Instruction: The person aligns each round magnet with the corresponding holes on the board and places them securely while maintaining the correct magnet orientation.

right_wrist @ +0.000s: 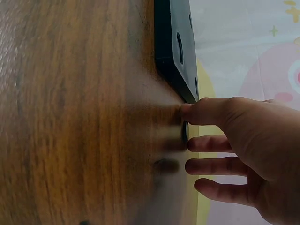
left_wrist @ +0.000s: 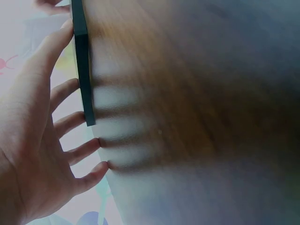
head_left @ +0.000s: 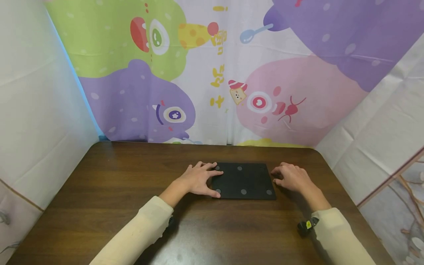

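Observation:
A flat black rectangular board (head_left: 245, 180) lies on the wooden table, with several round grey spots near its edges. Over its left end spreads my left hand (head_left: 200, 178), thumb at the near corner and fingertips along the far side. In the left wrist view the thumb and two fingers of that hand (left_wrist: 33, 140) meet the board's side (left_wrist: 83, 70), while the other two reach past it. Just off the right end is my right hand (head_left: 293, 177). Its thumb and index finger pinch a small dark disc (right_wrist: 185, 133) standing on edge, close to the tabletop.
The brown wooden table (head_left: 109, 198) has rounded far corners. Behind it hangs a curtain (head_left: 212, 125) with cartoon figures, and pale cloth walls (head_left: 364, 129) stand on both sides. A dark wrist device (head_left: 306, 226) sits at the right sleeve.

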### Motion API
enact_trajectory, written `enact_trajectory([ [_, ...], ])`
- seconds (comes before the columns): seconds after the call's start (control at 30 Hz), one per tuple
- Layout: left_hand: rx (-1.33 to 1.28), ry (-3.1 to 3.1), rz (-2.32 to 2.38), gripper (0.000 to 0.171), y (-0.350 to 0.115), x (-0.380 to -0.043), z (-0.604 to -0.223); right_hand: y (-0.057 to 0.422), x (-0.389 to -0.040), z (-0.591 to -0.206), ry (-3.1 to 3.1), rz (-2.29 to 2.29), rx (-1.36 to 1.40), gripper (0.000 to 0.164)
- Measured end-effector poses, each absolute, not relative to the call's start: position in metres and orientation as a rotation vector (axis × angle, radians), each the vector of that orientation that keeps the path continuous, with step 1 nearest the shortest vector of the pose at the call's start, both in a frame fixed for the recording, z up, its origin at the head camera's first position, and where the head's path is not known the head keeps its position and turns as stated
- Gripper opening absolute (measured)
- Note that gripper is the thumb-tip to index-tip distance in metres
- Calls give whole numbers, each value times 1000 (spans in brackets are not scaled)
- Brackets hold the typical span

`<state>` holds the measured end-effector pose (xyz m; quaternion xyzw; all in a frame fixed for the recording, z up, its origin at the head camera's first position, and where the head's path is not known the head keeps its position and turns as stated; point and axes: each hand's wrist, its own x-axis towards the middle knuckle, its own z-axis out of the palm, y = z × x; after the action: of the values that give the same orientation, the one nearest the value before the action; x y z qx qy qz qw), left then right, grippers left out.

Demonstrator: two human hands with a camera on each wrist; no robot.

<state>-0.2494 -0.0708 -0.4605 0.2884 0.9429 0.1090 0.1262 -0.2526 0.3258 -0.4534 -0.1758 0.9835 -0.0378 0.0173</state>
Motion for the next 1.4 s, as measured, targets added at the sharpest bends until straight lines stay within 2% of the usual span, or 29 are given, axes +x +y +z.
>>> enact_trajectory([
  [0.57, 869, 2724, 390, 97, -73, -256, -466, 328, -251, -452, 3049, -119, -568, 28],
  [1.13, 847, 2745, 327, 92, -71, -252, -463, 326, -251, -452, 3065, -131, -613, 20],
  [1.4, 853, 2745, 326, 92, -72, -251, -463, 323, -253, -452, 3066, -128, -544, 16],
])
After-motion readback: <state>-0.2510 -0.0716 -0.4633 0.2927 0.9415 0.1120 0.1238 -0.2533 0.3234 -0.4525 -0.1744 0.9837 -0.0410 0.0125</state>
